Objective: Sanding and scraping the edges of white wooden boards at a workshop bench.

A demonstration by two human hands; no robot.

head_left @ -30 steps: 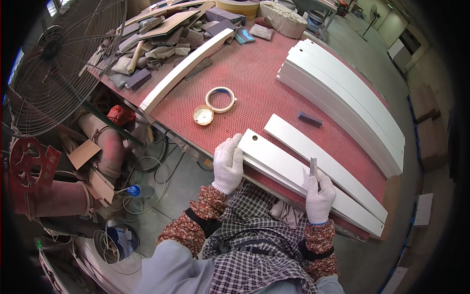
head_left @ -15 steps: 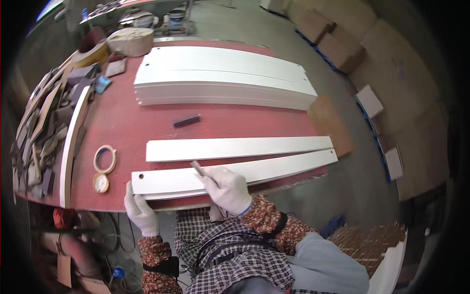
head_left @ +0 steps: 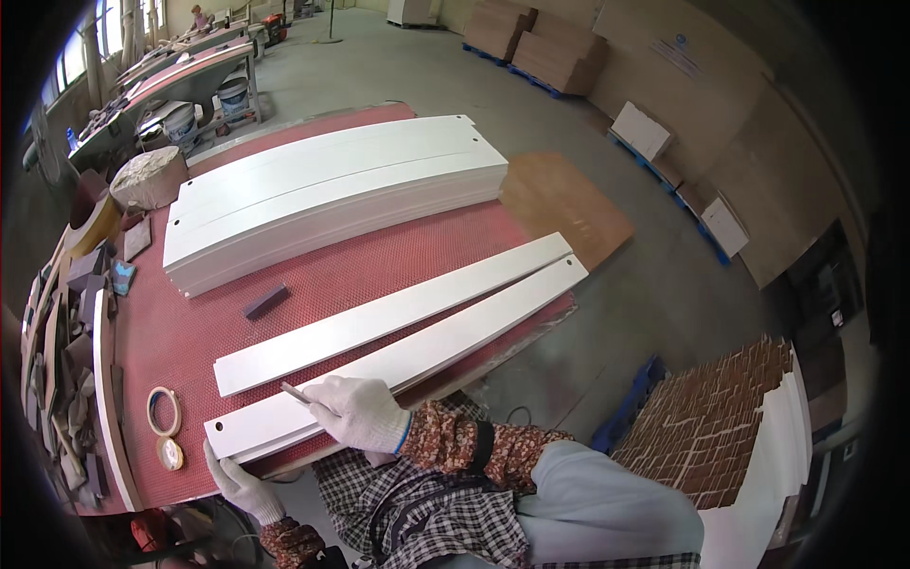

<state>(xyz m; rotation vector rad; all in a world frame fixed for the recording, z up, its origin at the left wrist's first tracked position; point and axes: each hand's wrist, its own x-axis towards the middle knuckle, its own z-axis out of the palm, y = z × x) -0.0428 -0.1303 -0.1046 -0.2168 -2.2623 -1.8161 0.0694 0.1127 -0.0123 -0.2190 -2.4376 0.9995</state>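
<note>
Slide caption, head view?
Gloved right hand holds a thin grey tool over a white board; left hand at the board's end.

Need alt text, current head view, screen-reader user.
White-gloved right hand holds a small flat tool over a white board; the left hand is at the board's left end. A second board and a board stack lie beyond on the red tabletop.

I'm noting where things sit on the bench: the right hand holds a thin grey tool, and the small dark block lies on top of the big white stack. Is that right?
Not quite: the head view shows the small dark block lying on the red tabletop, beside the big white stack. The right hand does hold a thin grey tool.
</note>
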